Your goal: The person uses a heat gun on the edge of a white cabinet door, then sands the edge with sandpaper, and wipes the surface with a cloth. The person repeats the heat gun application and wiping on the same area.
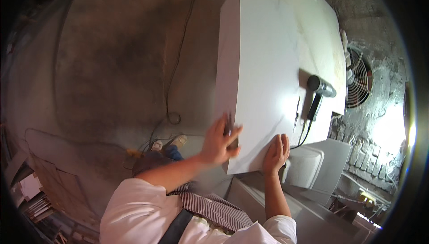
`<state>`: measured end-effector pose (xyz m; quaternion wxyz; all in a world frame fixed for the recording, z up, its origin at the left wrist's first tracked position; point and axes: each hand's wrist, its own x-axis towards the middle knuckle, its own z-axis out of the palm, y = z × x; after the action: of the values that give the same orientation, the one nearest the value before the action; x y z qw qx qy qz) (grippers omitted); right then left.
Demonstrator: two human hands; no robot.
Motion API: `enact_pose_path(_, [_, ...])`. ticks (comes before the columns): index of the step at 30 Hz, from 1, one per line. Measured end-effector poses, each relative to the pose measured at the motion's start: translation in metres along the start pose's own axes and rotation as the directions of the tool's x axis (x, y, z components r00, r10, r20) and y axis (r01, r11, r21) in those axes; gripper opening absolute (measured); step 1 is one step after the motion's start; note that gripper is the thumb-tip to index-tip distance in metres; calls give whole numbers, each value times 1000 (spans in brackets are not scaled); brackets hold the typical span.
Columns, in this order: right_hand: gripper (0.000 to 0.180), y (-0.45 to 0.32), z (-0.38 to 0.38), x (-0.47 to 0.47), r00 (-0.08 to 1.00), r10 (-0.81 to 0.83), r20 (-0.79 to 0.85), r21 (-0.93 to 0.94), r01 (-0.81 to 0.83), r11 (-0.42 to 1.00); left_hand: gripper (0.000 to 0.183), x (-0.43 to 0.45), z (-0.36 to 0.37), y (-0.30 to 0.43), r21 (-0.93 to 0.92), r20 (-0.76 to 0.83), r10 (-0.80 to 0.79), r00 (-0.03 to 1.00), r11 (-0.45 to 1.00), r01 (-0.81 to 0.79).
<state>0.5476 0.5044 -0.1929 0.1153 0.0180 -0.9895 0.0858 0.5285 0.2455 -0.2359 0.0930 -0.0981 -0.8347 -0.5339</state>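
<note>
A long white panel or box (264, 59) with a folded-down side face lies before me on a pale work surface (318, 26). At its left edge, near the close corner, my left hand (219, 142) holds a small dark tool, blurred, whose kind I cannot tell. My right hand (277, 152) rests flat on the panel's near right corner, fingers together, seemingly holding nothing. Beyond it, on the right, lies a heat gun or hair dryer (320, 90) with a black handle and cord. A slim dark tool (297, 111) lies at the panel's right edge.
A round wire-guarded fan (358, 76) stands by the rough wall at the right. A white container (303, 165) and grey panels (335, 153) are below the work surface. A black cable (181, 46) runs over the floor at the left. A bright lamp glares at the far right.
</note>
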Motion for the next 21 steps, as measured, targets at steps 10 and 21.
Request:
enact_pose_path(10, [62,-58,57,230,964,-135,230,-62,153,986,56,331,-27,-84,124,-466,-202,861,949,290])
enact_pose_path(21, [68,-74,71,289,969,-32,247,-151,72,986,66,330,-17,-102,36,-282,-82,956,995,96])
